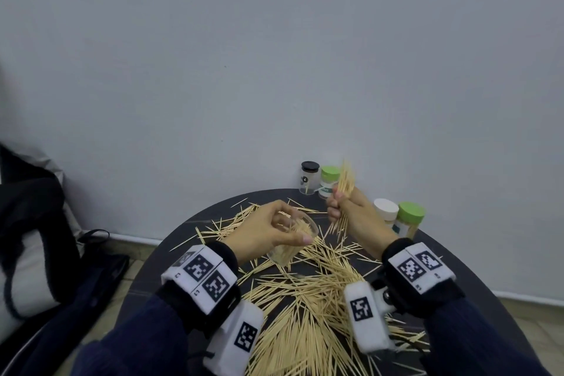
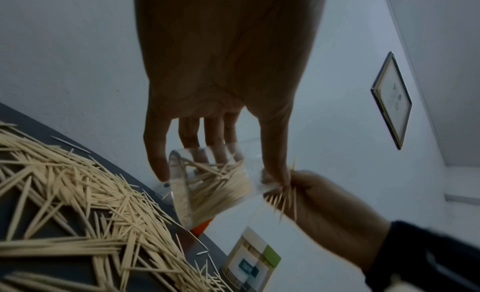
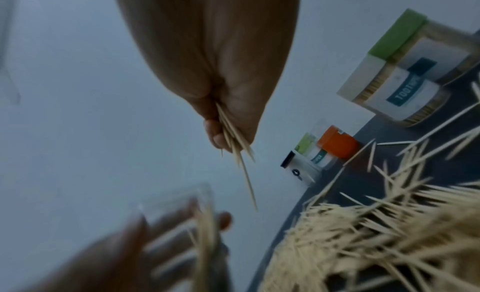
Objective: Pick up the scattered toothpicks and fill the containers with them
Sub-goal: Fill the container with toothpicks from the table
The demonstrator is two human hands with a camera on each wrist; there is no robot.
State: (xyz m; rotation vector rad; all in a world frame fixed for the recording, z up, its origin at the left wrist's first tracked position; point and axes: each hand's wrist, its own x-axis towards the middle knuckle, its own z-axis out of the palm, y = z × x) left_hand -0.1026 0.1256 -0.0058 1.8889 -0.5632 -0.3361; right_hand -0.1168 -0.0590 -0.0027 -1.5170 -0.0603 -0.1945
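In the right wrist view the left hand [image 3: 124,253] and its clear container [image 3: 179,206] are smeared by blur. The orange-lidded jar [image 2: 201,226] shows only as a sliver behind that container, and the framed picture [image 2: 391,100] is perhaps a certificate, too small to read. The worktop [image 1: 146,278] is cut off by the head view's lower edge.

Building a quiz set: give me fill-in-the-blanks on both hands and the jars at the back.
The left hand holds a clear ____ with toothpicks inside.
The right hand grips a ____ of toothpicks.
The jar farthest left at the wall has a ____ lid.
Loose toothpicks cover the dark ____.
Missing: container; bundle; black; table
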